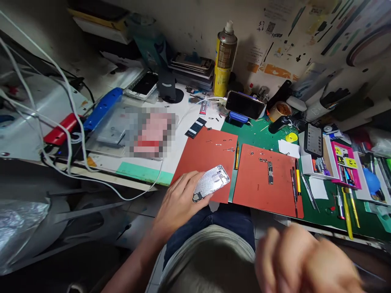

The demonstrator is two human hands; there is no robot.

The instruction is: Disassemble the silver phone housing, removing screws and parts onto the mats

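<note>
My left hand (pixel 180 199) is closed around a silver phone housing (pixel 214 181), an opened metal shell with a few small parts left inside. It is tilted over the front edge of the left red-brown mat (pixel 201 154). Close to the camera at lower right, my right hand (pixel 305 260) is blurred, its fingers curled in; whatever they may hold is hidden. A narrow logic board (pixel 270 173) lies on the right red-brown mat (pixel 250 187). Between the mats is a gold-coloured screwdriver (pixel 237 156), and small screws or parts are scattered on both mats.
Tweezers (pixel 310 193) and other slim tools lie right of the mats, beside white trays (pixel 331 171) of tools. Behind stand a propped phone (pixel 245 105) and a yellow spray can (pixel 225 59). White cables (pixel 65 122) hang across the left side, near a blue tool (pixel 104 108).
</note>
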